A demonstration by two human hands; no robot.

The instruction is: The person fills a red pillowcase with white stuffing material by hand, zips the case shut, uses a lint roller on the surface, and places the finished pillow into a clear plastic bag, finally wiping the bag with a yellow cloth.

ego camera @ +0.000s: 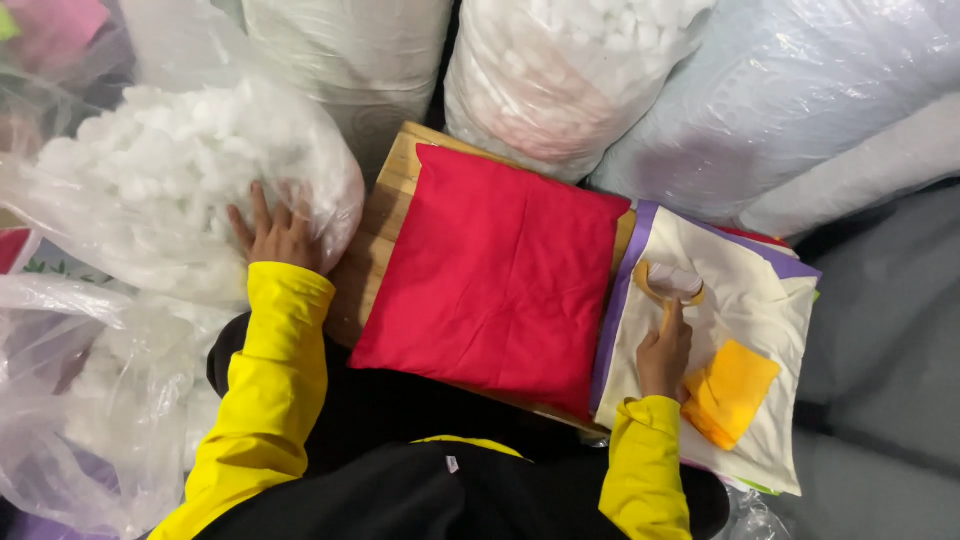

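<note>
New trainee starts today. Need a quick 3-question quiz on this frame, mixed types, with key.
1. True or false: the left hand rests on the clear bag of white stuffing.
2. What lies in the middle of the wooden board? A) a blue towel B) a red cushion cover C) a metal tray
3. Fill in: the right hand rests on the cream fabric, with its fingertips at a roll of ____.

Key
1. True
2. B
3. Tape; folded orange cloth lies just beside the hand.
</note>
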